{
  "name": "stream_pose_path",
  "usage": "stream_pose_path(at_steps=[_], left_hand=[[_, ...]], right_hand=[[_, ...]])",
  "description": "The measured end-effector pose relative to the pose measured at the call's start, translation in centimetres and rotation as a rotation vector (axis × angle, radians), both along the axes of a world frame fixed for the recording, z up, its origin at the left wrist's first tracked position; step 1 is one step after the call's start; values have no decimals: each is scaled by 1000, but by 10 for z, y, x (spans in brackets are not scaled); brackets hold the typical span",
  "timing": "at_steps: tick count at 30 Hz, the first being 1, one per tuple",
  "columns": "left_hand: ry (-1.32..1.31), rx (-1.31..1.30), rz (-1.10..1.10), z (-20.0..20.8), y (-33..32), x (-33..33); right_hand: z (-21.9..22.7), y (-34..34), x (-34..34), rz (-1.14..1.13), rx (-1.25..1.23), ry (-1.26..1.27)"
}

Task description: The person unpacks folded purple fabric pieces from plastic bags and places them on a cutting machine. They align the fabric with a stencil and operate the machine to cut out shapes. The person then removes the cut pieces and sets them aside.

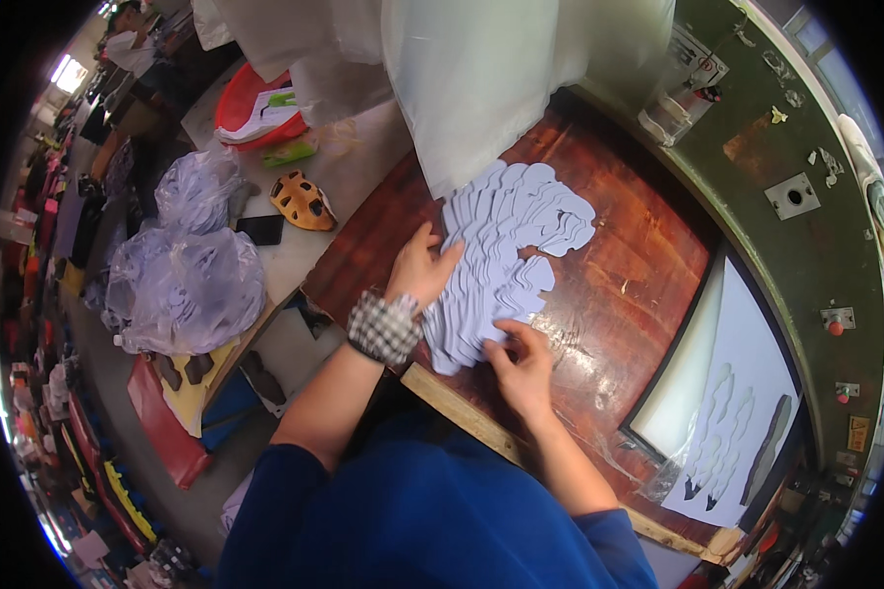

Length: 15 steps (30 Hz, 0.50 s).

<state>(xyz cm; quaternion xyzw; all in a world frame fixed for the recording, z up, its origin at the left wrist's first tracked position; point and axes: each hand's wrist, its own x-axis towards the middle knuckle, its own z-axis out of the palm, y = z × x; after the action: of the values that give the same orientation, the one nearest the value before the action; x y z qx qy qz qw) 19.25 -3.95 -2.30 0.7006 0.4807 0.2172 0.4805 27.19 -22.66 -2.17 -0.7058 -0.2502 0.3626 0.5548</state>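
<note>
A spread-out pile of thin, pale lavender cut-out sheet pieces [491,240] with wavy outlines lies overlapped on the reddish-brown board [609,314]. Against the pile's left side rests my left hand [425,267], thumb and fingers apart, a checked cuff around its wrist. My right hand [523,368] is at the near right edge, its thumb and forefinger close together on the rims of the pieces. Its other fingers curl underneath and are partly hidden.
A green machine panel [756,147] borders the right, beside a white sheet with cut-out holes [732,432]. Translucent plastic sheeting [471,88] hangs at the back. Leftward are plastic bags [192,285], a phone [260,231], an orange-yellow object with dark holes [303,201] and a red basin [241,103].
</note>
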Motion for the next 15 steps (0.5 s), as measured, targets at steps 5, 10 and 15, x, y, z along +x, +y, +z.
stream_pose_path(at_steps=[5,10,15], left_hand=[[274,122,-368,18,46,22],[518,433,-283,33,16,-18],[509,459,-171,14,-25,-42]], right_hand=[[24,36,-31,273,136,84],[46,38,27,406,-19,-163],[49,94,125,260,99,-872]])
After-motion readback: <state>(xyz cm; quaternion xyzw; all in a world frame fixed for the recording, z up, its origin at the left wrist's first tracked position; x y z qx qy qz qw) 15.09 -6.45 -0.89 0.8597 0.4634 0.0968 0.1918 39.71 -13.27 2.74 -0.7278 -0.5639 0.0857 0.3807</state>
